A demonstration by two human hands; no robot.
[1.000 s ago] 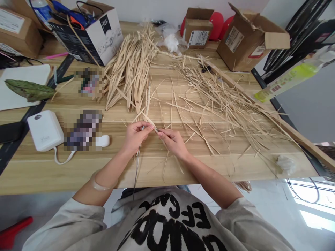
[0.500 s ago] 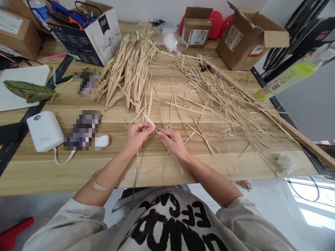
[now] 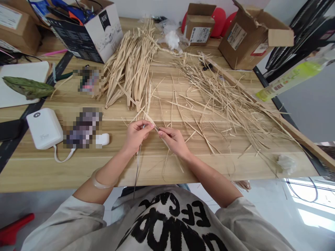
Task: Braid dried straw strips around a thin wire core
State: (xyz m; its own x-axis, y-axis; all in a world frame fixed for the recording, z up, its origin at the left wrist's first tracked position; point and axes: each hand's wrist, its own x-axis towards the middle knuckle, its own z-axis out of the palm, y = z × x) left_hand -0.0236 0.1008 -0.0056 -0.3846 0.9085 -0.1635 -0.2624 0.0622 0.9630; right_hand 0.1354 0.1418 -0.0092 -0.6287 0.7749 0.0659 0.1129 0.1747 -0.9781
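Observation:
Close together over the front middle of the table, my two hands pinch the same pale straw strip. My left hand is closed with thumb and forefinger on it. A thin grey wire hangs from under that hand toward my lap. My right hand is closed on the strip just to the right, where a short thin grey piece shows between the fingertips; I cannot tell whether it is the same wire. Beyond my hands lie a wrapped straw stem and a bundle of folded straw strips.
Loose straw spreads over the right side, beside a wooden strip. A white power bank, a blurred phone and a white earbud case lie left. Cardboard boxes and a black-and-white box stand behind.
My hands hold nearly the same pose, with a slightly wider gap between the fingertips. The whole view has shifted a little.

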